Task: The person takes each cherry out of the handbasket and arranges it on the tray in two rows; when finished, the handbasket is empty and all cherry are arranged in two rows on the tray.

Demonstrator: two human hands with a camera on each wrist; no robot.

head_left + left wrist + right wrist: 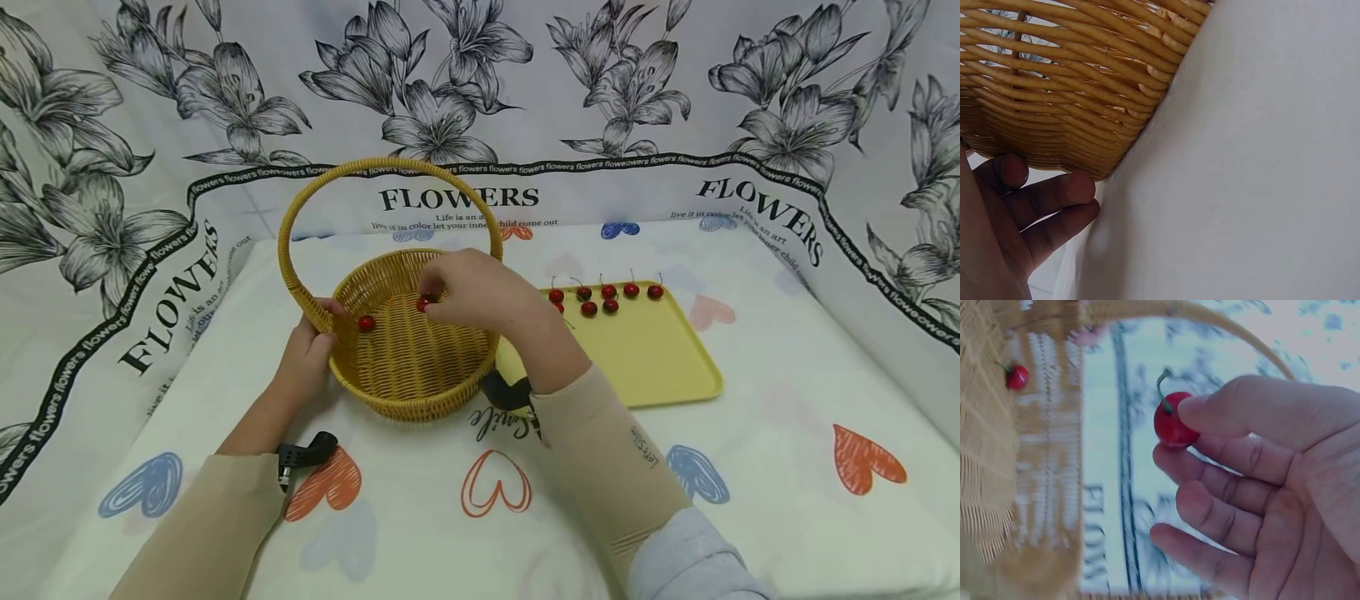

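Note:
A wicker basket (408, 408) with a tall arched handle stands left of the middle of the table. My left hand (303, 354) grips its left rim near the handle's foot, thumb inside; the left wrist view shows several fingers (1075, 187) along the outer weave. Over the basket's opening, my right hand (480, 292) pinches a red cherry (1172, 422) with a green stem between thumb and fingertips. Another cherry (366, 323) lies inside the basket at the left. To the right, a yellow tray (660, 367) bears several stemmed cherries (610, 291) along its far side.
A white tablecloth (420, 517) printed with hearts covers the table. Behind it hangs a white cloth (540, 100) with black flower drawings. The basket's handle (390, 164) arches above and behind the right hand. The right forearm crosses the tray's near left corner.

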